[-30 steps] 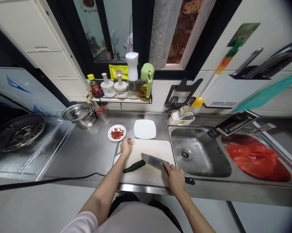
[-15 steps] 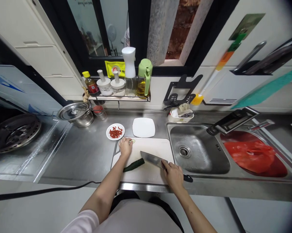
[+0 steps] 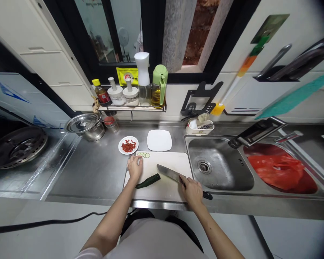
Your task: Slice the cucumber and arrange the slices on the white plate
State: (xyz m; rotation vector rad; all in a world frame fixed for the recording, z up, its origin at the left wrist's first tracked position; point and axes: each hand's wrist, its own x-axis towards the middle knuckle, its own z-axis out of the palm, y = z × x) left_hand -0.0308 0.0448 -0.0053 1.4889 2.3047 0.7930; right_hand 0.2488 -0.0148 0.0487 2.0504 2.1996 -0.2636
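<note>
My right hand (image 3: 193,192) grips a kitchen knife (image 3: 169,173), its broad blade lying low over the white cutting board (image 3: 167,192) and pointing up and left. A black handle end shows past my hand at the board's right edge. My left hand (image 3: 135,168) is at the board's upper left, fingers loosely bent and apart, with nothing visible in them. Just above it, a short overlapping row of cucumber slices (image 3: 143,155) lies along the top edge. The dark green cut cucumber (image 3: 148,181) rests on the board between my hands, apart from the blade.
Behind the board stand a small plate of red pieces (image 3: 128,145) and a white square plate (image 3: 159,140). A lidded steel pot (image 3: 88,126) is at left. To the right is the sink (image 3: 221,169) with a red plastic bag (image 3: 279,172). A seasoning shelf (image 3: 132,108) hangs behind.
My left hand has drawn back down and left from the board's top edge, uncovering the row of cucumber slices. The knife stays nearly in place in my right hand.
</note>
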